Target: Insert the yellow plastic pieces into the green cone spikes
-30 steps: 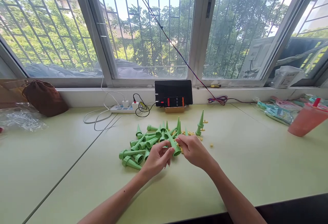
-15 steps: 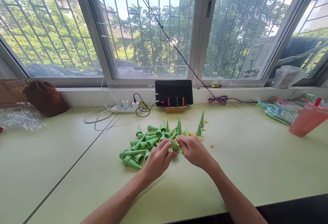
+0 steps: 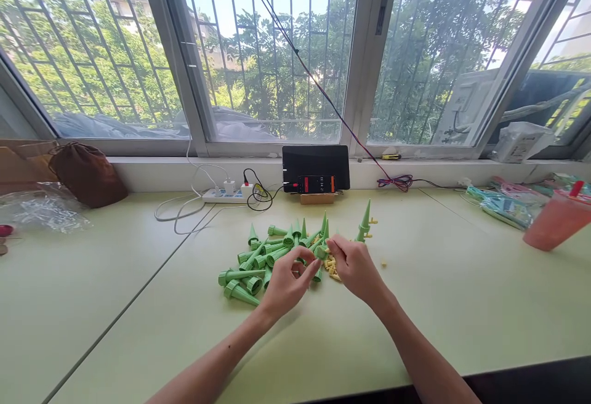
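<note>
Ribbed, tapered green plastic cones (image 3: 278, 255) lie heaped

Smooth plastic cones (image 3: 241, 293), glossy black tablet (image 3: 316, 164)

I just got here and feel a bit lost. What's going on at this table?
Someone is handling green plastic parts. The left hand appears to pinch a green piece, with the right hand curled close beside it; whatever that one holds is hidden. A heap of green cones lies to the left, small yellow pieces lie near the hands, and a green cone stands upright beyond the right hand.
</note>
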A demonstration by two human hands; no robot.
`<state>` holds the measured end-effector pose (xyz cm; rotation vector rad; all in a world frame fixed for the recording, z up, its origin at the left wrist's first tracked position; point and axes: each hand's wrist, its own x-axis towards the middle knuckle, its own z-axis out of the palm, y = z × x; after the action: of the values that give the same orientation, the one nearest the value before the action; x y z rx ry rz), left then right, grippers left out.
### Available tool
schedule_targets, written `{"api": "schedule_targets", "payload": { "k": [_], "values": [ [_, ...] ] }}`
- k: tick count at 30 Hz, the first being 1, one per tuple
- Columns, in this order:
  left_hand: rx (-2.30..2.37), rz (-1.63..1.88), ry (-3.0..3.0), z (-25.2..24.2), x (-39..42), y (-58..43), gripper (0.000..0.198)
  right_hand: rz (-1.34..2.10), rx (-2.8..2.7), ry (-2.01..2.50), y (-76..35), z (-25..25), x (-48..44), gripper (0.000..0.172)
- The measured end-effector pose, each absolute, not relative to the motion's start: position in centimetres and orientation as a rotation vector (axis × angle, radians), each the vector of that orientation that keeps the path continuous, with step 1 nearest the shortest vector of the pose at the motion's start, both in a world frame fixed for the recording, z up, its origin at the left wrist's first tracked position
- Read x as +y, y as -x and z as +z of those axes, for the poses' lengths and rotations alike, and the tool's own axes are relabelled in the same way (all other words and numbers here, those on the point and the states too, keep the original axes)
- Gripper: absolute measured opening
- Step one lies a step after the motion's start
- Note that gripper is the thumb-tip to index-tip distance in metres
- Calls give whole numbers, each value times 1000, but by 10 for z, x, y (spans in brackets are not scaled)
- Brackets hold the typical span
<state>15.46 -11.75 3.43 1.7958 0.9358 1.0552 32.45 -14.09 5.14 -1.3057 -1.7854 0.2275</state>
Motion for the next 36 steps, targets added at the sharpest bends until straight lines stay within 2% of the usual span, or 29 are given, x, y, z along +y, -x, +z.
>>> {"api": "schedule_targets", "payload": {
  "k": [4,7,15,36],
  "values": [
    [849,857,-1468,33,-115,-157,57,218,-1794,1287,-324,52,-142,36],
    [770,761,-1321,34,-116,-157,64,239,-1853,1273,-323,54,-144,35],
    [702,728,-1268,36,-116,-155,57,276,-1934,1239,-324,56,-146,32],
    [799,1013,-1602,36,-119,-152,27,326,-1923,1267,-323,58,-147,34]
  ]
}}
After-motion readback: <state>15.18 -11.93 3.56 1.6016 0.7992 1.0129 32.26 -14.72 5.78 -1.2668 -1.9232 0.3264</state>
